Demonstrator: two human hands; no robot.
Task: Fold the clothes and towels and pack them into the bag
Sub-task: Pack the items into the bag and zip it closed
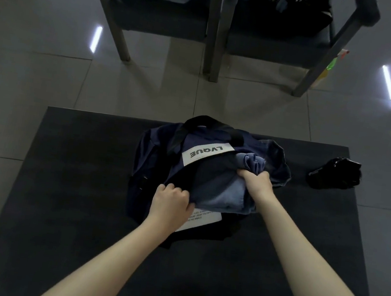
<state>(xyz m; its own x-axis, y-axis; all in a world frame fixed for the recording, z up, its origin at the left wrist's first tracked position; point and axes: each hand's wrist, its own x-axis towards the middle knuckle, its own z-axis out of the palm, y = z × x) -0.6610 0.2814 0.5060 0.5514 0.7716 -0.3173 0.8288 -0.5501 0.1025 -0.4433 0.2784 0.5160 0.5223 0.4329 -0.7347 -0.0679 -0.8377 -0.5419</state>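
Observation:
A navy bag (152, 167) with white labels and black handles lies on the dark table (73, 181), its mouth facing right. Folded blue denim clothing (223, 196) sits partly inside the opening. My left hand (170, 201) grips the near edge of the bag's opening. My right hand (257, 180) grips the blue folded garment at the mouth of the bag. More denim (275, 158) shows at the bag's far right.
A crumpled shiny black item (335, 175) lies on the table to the right of the bag. Beyond the table stand two dark chairs (161, 21) loaded with pale and dark bundles. The floor is grey tile.

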